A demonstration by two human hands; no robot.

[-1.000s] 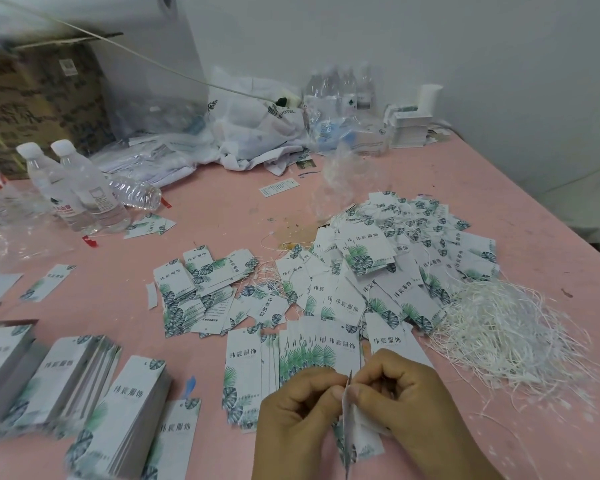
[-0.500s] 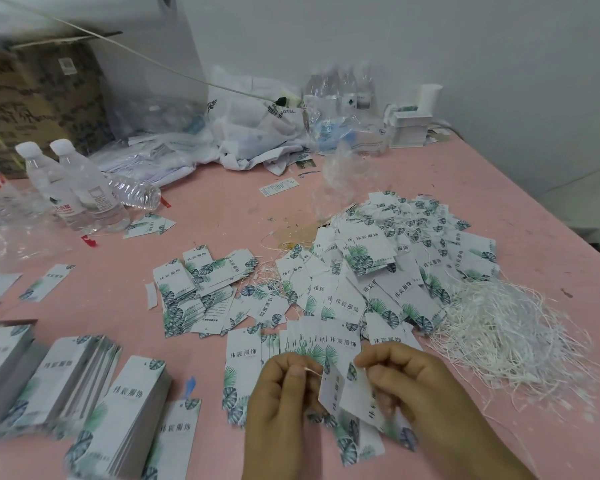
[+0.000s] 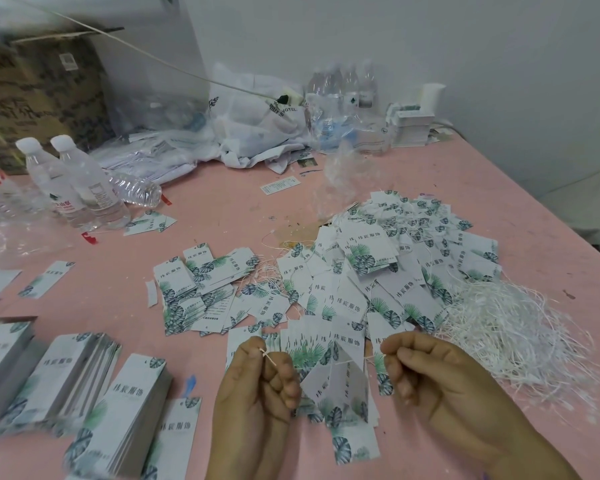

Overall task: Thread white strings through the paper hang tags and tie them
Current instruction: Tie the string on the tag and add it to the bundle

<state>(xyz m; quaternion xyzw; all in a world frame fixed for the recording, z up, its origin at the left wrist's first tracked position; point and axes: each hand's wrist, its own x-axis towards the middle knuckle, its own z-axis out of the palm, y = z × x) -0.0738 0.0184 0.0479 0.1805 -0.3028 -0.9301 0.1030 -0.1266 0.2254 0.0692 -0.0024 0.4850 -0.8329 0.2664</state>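
A white string (image 3: 347,360) runs taut between my two hands, low in the middle of the view. My left hand (image 3: 257,386) pinches its left end, and my right hand (image 3: 433,379) pinches the right end. A hang tag (image 3: 336,389) with green leaf print dangles from the string between them. A heap of loose white strings (image 3: 510,330) lies to the right. A big pile of strung tags (image 3: 395,268) lies beyond my hands. Stacks of unstrung tags (image 3: 118,407) stand at the lower left.
The pink table (image 3: 222,216) carries water bottles (image 3: 80,181) at the left, plastic bags and wrap (image 3: 253,126) at the back, and a small stack of cards (image 3: 411,128) by the wall. A cardboard box (image 3: 32,95) stands at the far left. The table's right edge runs diagonally.
My hands were together working at one tag; they have moved apart, left hand leftward and right hand rightward, drawing the string tight with the tag hanging between them.
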